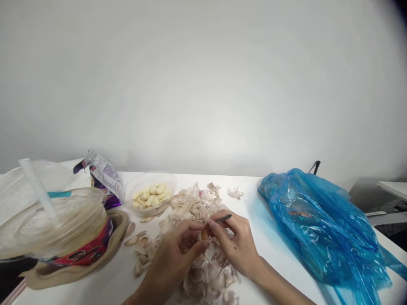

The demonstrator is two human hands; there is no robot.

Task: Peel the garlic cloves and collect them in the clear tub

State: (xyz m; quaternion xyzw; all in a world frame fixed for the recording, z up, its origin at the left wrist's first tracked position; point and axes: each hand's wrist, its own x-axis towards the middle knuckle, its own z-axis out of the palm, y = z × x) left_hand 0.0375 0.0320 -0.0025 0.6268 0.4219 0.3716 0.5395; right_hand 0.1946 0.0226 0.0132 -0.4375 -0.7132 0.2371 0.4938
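Observation:
Both my hands meet over a heap of garlic skins (pixel 203 271) on the white table (pixel 273 254). My left hand (pixel 173 258) is closed around a garlic clove (pixel 203 235), pinched between thumb and fingers. My right hand (pixel 237 241) grips a small dark-handled knife (pixel 223 218), its blade end pressed at the clove. A clear bowl (pixel 149 186) of peeled yellow cloves (pixel 151 195) stands just beyond my left hand. Unpeeled cloves (pixel 136 240) lie to the left of the heap.
A crumpled blue plastic bag (pixel 318 224) fills the right side of the table. At the left stand a lidded drink cup with a straw (pixel 54 228) and a purple snack packet (pixel 104 178). A white wall rises behind the table.

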